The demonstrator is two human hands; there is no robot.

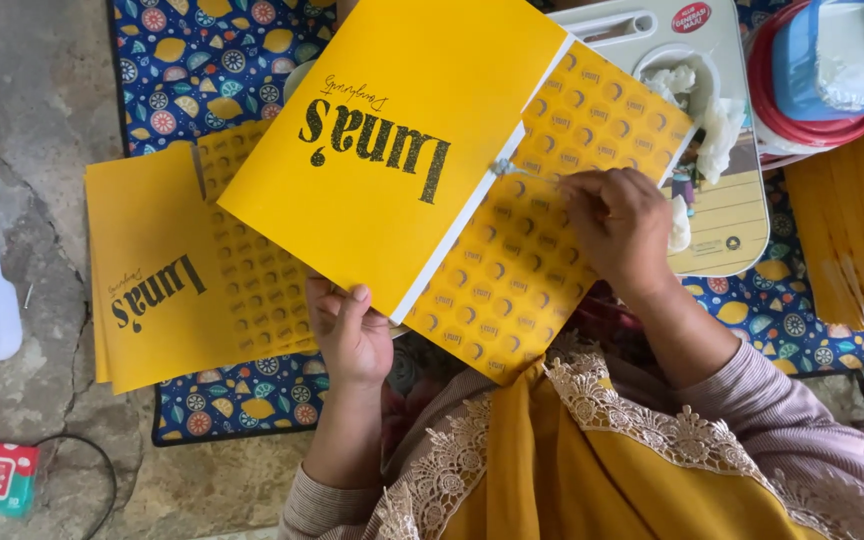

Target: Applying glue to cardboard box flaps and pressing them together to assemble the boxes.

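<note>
Your left hand (pixel 349 330) grips the yellow folder (pixel 392 140) steady so your right hand (pixel 617 222) pinches its string (pixel 508 168).

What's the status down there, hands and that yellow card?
Left hand grips yellow card at bottom edge. Right hand presses patterned flap near the seam. Flat card stack beside, nothing blocking.

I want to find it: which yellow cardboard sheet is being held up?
The big yellow sheet in the middle, gripped by the left hand; the other sheets lie flat on the mat.
</note>
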